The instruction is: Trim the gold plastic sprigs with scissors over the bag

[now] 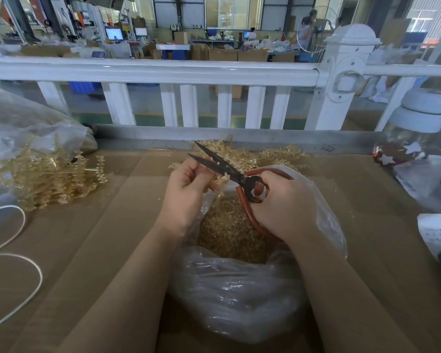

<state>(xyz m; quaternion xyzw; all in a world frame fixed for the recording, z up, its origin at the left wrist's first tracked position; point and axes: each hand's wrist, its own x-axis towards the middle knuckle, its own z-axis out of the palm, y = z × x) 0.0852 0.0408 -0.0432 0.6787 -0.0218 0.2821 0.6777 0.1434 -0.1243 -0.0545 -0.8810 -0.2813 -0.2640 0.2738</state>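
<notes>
My left hand (186, 189) pinches a gold plastic sprig (220, 180) above the open mouth of a clear plastic bag (239, 296). My right hand (281, 202) grips the red handles of black-bladed scissors (222, 165). The blades are parted and point up and to the left, past my left fingers. The bag holds a heap of gold trimmings (229, 230). A pile of gold sprigs (262, 155) lies just behind my hands. Another pile of sprigs (49, 174) spills from a clear bag (23, 128) at the left.
Brown cardboard (99, 225) covers the table. A white cord (13, 266) loops at the left edge. A glass jar with a white lid (415, 133) and papers (438, 235) stand at the right. A white railing (163, 72) runs behind the table.
</notes>
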